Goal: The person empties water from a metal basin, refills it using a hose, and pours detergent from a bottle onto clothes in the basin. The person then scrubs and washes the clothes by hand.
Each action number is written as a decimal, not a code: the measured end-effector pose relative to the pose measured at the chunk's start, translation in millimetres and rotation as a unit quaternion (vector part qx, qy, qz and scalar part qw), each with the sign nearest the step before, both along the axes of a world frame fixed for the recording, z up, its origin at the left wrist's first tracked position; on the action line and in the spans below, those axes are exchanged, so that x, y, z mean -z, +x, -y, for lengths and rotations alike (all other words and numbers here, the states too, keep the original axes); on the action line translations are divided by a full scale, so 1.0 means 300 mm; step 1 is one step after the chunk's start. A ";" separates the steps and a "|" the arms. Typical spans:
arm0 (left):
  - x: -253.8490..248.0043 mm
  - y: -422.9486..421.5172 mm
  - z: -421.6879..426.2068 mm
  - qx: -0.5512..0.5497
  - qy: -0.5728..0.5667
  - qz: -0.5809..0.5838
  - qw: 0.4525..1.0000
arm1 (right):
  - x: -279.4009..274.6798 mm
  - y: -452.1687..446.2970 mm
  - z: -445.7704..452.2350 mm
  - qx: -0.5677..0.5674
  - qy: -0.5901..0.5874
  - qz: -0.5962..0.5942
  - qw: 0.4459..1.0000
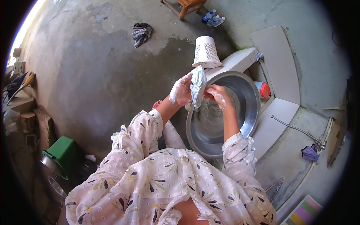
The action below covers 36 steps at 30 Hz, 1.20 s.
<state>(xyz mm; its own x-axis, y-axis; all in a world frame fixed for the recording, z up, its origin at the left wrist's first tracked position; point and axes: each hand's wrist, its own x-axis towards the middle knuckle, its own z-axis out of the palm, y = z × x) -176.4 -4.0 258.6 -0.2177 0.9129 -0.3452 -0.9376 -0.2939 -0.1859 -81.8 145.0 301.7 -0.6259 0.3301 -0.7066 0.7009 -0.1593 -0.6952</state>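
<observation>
Soap suds cover both hands. My left hand (181, 91) grips a wet, pale cloth (198, 85), which is bunched up over the left rim of a large metal basin (245, 107). My right hand (219, 96) is closed at the cloth's right side, its fingers curled on a lower part of the fabric above the basin. More of the pale fabric hangs down toward the water inside. The cloth's exact kind does not show.
An upturned white perforated basket (207, 51) stands behind the basin. A red-lidded container (264, 90) sits to the right, near a metal tap (300, 131). Farther off are a dark cloth heap (141, 34), plastic bottles (213, 18) and a wooden stool (185, 7); a green bin (62, 153) stands left.
</observation>
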 end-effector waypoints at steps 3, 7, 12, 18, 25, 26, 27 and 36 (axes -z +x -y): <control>0.004 -0.007 0.023 0.003 0.073 0.022 0.997 | 0.033 0.017 0.039 0.019 -0.030 -0.040 0.999; 0.084 -0.009 0.044 0.006 0.098 -0.007 0.995 | 0.068 0.034 0.043 0.090 0.005 -0.061 0.994; 0.063 -0.003 0.067 0.017 -0.010 -0.087 0.996 | 0.052 0.064 0.014 0.163 0.039 -0.111 0.980; 0.122 0.051 0.078 0.096 -0.071 -0.046 0.992 | 0.071 0.073 0.028 0.204 0.041 -0.136 0.969; 0.181 0.101 0.062 0.092 -0.036 -0.130 0.987 | 0.060 0.069 0.062 0.136 0.076 -0.128 0.980; 0.185 0.107 0.054 0.081 -0.052 -0.145 0.985 | 0.064 0.070 0.062 0.125 0.084 -0.126 0.980; 0.141 0.102 0.051 0.070 -0.063 -0.161 0.982 | 0.068 0.071 0.063 0.115 0.093 -0.125 0.981; 0.152 0.111 0.027 0.090 -0.097 -0.164 0.978 | 0.066 0.071 0.079 0.078 0.129 -0.137 0.979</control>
